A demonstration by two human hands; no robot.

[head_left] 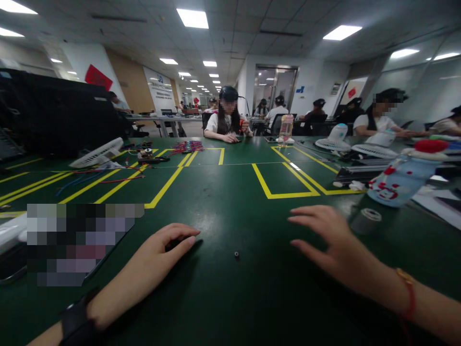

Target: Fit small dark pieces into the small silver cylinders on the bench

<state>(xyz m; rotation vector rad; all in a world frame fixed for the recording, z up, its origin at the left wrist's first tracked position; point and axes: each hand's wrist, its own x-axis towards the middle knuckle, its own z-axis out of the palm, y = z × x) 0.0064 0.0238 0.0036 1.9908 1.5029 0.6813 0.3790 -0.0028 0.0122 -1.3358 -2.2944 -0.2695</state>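
Observation:
A small dark ring-shaped piece point(236, 255) with a light centre lies on the green table point(252, 298) between my two hands. To its left, my left hand point(167, 247) is held low over the table, fingers stretched forward and thumb a little apart, with nothing seen in it. My right hand point(327, 235) is further off on the right, its fingers spread and holding nothing. Just beyond that hand stands a short grey cylinder point(366, 221) with a hole in its top.
Left of my left hand lies a flat dark-edged item point(94, 270), mostly blurred out. White fans point(99, 154), loose wires point(118, 179) and yellow tape lines point(268, 185) spread further back. At right stands a light blue bottle point(401, 178). A person point(225, 120) sits opposite.

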